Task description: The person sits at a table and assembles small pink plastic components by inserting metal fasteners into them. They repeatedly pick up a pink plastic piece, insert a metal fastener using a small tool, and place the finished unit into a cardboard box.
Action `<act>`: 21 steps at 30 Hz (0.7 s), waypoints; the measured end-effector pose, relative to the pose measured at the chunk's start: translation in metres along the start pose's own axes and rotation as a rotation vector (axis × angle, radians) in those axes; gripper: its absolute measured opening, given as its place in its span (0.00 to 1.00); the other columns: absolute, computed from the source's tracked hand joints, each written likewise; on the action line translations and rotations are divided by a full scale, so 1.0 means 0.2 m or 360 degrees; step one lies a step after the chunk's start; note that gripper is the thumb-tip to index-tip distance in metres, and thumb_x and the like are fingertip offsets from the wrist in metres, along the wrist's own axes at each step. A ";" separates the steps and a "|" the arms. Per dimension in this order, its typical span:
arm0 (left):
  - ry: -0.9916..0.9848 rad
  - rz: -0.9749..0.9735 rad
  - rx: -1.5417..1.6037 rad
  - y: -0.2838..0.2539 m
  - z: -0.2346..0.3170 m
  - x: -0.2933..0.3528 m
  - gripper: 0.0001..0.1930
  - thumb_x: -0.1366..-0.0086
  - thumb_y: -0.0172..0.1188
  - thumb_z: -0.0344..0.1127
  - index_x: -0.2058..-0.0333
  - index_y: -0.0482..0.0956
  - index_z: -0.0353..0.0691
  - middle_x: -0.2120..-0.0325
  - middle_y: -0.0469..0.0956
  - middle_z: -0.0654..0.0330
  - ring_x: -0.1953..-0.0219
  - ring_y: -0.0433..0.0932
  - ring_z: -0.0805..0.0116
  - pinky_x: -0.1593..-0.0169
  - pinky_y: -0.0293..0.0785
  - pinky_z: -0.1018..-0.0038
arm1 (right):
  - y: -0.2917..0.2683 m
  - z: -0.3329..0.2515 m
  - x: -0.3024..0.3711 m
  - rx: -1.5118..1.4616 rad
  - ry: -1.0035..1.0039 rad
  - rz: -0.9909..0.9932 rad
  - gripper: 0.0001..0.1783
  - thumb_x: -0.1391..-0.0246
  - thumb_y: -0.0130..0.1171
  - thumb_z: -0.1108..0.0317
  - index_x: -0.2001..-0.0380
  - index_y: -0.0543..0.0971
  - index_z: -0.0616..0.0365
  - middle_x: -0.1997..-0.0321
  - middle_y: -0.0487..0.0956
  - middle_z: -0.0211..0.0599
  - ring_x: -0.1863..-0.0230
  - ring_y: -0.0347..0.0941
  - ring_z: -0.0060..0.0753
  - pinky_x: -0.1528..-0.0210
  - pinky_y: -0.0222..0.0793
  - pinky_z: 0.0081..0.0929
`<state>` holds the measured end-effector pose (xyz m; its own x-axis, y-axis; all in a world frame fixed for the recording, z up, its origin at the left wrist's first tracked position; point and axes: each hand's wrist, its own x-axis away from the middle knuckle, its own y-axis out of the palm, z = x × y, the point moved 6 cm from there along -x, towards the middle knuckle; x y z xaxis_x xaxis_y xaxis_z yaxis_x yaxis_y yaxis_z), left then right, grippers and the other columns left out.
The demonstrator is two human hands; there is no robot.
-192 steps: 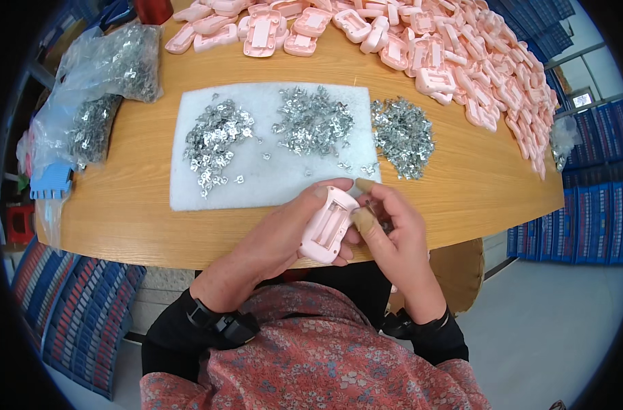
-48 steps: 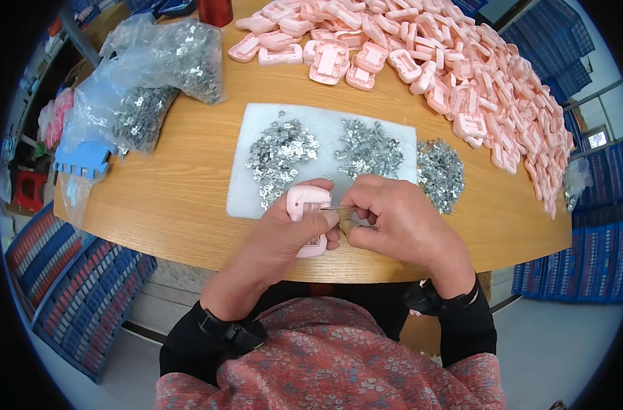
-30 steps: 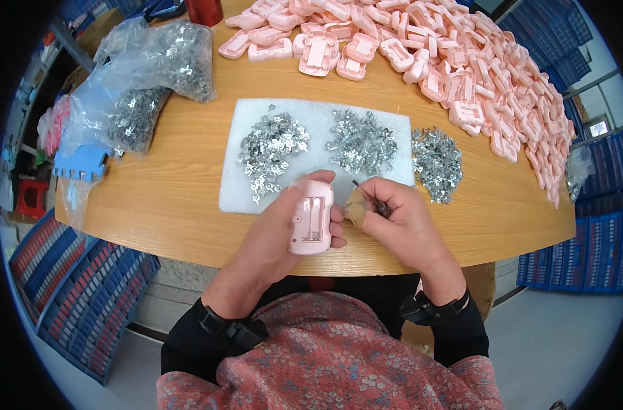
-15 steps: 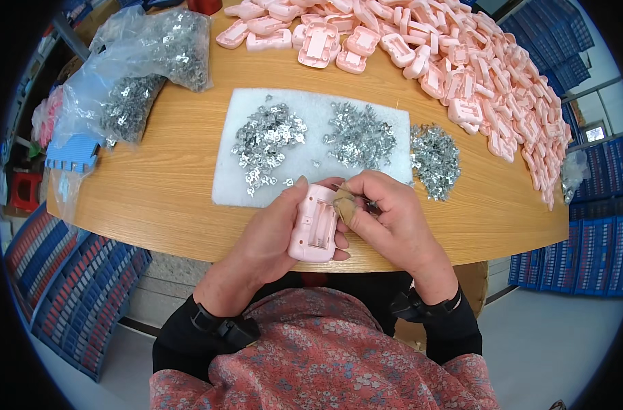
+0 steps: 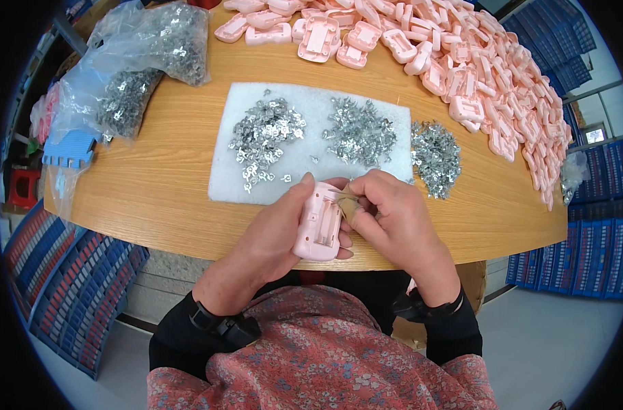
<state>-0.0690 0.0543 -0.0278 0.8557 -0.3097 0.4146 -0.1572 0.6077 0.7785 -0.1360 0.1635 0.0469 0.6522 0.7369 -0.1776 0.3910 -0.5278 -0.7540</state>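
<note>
In the head view, the left hand (image 5: 274, 220) has its fingers curled round the pink casing (image 5: 312, 239), slot facing up, at six o'clock of the foam sheet (image 5: 219, 160), over the near side of the worktop (image 5: 154, 198). The right hand (image 5: 402, 210), fingers pinched on a thin tool (image 5: 340, 194), works at the casing's one o'clock. Best brace the casing firmly and press gently along the slot; whether the tip carries a metal piece, I cannot tell.

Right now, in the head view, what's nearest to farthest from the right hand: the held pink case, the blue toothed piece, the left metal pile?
From the right hand:
1. Pink case: just left.
2. Left metal pile: ahead-left, on the white pad.
3. Blue toothed piece: far left.
</note>
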 end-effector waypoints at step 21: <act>0.0384 0.0088 -0.0883 0.01 0.04 0.05 0.23 0.23 0.39 0.43 0.37 0.62 0.36 0.57 0.78 0.59 0.60 0.79 0.71 0.57 0.77 0.74 | 0.12 0.16 0.16 -0.1663 0.0946 -0.0118 0.12 0.37 0.58 0.69 0.54 0.76 0.64 0.66 0.77 0.24 0.72 0.68 0.10 0.69 0.65 0.11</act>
<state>-0.0652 0.0475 -0.0187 0.9514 -0.1315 0.2785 0.0201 0.9289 0.3699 -0.1260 0.1877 0.0036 0.6959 0.6150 0.3709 0.5979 -0.7822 0.1752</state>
